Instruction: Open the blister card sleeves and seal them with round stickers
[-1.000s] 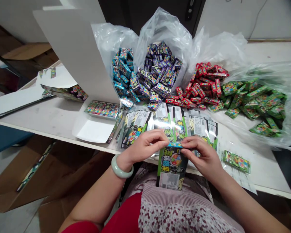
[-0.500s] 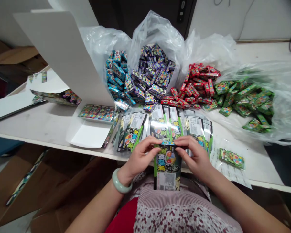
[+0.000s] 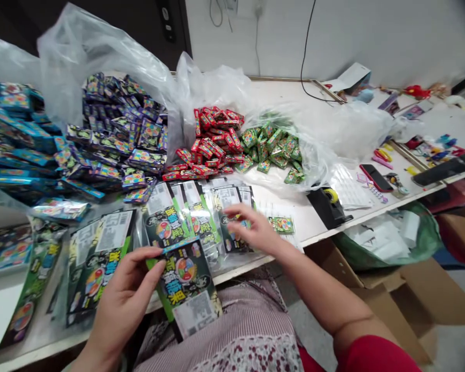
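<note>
Pinched by its top edge, a black and green printed pouch [image 3: 188, 289] hangs from my left hand [image 3: 127, 289] at the table's front edge, tilted over my lap. A strip of blue shows along its top. My right hand [image 3: 253, 230] is off the pouch, fingers stretched and apart, slightly blurred, above flat pouches [image 3: 165, 217] spread on the table. More pouches [image 3: 103, 253] lie at left, partly behind my left hand. Beyond them are heaps of small packs: blue [image 3: 19, 134], purple [image 3: 120, 132], red [image 3: 213, 144] and green [image 3: 273, 144].
Clear plastic bags [image 3: 101, 46] surround the heaps. One green pack [image 3: 281, 224] lies on paper right of my right hand. Further right are a black tape dispenser [image 3: 329, 212], a phone [image 3: 375, 178] and small items. Cardboard boxes [image 3: 406, 310] stand on the floor below.
My right hand has let go of the pouch and moved right, its fingers opening. My left hand still holds the pouch. The view has turned right, bringing the tape dispenser and phone into sight.
</note>
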`<state>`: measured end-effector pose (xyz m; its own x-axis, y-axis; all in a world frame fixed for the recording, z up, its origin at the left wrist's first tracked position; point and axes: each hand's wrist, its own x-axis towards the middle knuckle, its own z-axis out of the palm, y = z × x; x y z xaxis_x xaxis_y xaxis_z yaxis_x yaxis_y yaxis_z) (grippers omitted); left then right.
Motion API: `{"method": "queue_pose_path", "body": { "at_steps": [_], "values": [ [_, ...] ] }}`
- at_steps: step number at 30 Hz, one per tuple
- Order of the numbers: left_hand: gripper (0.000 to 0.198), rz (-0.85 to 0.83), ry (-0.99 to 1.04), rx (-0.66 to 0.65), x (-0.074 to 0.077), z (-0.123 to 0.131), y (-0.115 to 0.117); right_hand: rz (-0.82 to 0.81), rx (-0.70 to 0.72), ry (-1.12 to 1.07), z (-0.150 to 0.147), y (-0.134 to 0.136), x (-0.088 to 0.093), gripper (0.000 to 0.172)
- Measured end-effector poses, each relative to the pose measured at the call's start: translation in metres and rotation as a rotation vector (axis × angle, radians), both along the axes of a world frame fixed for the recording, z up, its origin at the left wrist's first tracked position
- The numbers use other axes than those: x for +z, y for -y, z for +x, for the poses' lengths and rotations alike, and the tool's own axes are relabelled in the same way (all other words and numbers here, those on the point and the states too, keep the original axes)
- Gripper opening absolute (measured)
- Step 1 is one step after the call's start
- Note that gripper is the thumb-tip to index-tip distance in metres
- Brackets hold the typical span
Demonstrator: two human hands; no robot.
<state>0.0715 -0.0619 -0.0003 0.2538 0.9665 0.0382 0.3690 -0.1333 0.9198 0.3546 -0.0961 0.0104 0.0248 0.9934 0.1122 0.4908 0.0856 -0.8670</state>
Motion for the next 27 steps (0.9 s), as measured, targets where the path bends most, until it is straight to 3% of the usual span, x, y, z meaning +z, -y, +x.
{"method": "queue_pose_path", "body": {
  "at_steps": [2, 3, 5, 8, 14, 18, 22, 24, 27],
  "values": [
    [0.027, -0.047, -0.022, 0.031, 0.001, 0.0, -0.001, -0.169, -0.309, 0.267, 0.05, -0.001, -0.009, 0.02],
    [0.027, -0.05, -0.018, 0.045, 0.0, 0.0, -0.002, -0.214, -0.38, 0.325, 0.074, -0.002, -0.016, 0.02],
    [0.026, -0.036, -0.004, 0.062, -0.001, 0.001, -0.002, -0.282, -0.432, 0.391, 0.11, -0.001, -0.029, 0.018],
    [0.025, -0.035, 0.005, 0.06, -0.002, 0.005, -0.002, -0.35, -0.433, 0.425, 0.133, 0.0, -0.047, 0.014],
    [0.02, -0.095, -0.011, 0.073, -0.003, 0.002, -0.003, -0.353, -0.436, 0.402, 0.12, 0.0, -0.057, 0.01],
    [0.015, 0.011, -0.006, 0.052, -0.013, 0.0, -0.009, -0.312, -0.424, 0.299, 0.121, 0.006, -0.049, 0.006],
    [0.014, 0.159, 0.056, -0.039, -0.015, 0.006, -0.015, -0.238, -0.389, 0.165, 0.124, 0.01, -0.027, 0.014],
    [0.012, 0.189, 0.067, -0.084, -0.01, 0.012, -0.014, -0.203, -0.34, 0.1, 0.111, 0.009, -0.01, 0.018],
    [0.008, 0.197, 0.076, -0.151, -0.001, 0.021, -0.009, -0.176, -0.068, -0.068, 0.066, -0.001, 0.019, 0.02]
  ]
}}
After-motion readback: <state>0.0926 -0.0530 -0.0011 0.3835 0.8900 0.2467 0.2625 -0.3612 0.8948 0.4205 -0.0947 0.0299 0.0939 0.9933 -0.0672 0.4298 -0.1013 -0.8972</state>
